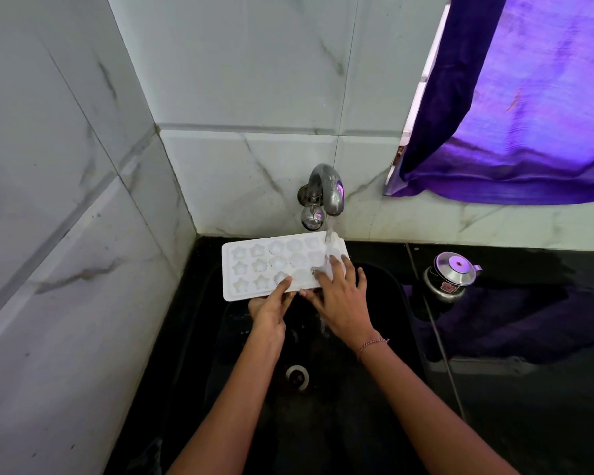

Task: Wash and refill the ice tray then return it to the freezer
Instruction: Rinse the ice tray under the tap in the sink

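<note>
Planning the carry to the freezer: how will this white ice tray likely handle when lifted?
Probably slippery: water from the tap runs over the ice tray. Likely light and stiff: the left hand holds it by one edge while the right hand rests on it. Shallow moulds may spill if tilted.

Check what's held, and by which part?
The left hand grips the ice tray at its near edge, thumb on top. The right hand lies flat on the tray's right end, no grip.
</note>
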Tool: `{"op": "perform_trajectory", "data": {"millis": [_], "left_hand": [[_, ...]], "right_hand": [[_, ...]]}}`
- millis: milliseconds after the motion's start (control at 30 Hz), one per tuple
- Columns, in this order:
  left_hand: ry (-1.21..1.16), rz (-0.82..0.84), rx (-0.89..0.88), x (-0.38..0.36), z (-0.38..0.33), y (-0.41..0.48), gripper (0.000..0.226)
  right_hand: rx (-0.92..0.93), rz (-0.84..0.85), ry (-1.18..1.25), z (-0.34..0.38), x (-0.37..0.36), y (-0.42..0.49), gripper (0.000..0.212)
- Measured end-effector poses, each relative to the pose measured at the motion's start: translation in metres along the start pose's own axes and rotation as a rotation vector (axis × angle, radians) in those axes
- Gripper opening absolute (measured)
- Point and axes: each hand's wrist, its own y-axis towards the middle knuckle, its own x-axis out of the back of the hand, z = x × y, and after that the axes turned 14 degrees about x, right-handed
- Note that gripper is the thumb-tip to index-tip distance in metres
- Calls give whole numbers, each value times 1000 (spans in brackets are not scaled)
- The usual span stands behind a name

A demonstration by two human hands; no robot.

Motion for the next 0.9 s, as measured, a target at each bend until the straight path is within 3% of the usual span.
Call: {"op": "perform_trajectory", "data": {"millis": [400,567,767,900], "left_hand": [[5,-12,-13,10,-3,1,35],[98,-36,-73,10,5,5,35],[740,-234,-357,23,9,17,31],[998,-260,-473,32,12,17,29]], "right_hand": [[77,14,-25,-10,-2,-5,53],[42,150,-49,2,-13,-12,61],[79,279,-38,6,-30,-26,59],[33,253,15,6,-33,-24,56]]}}
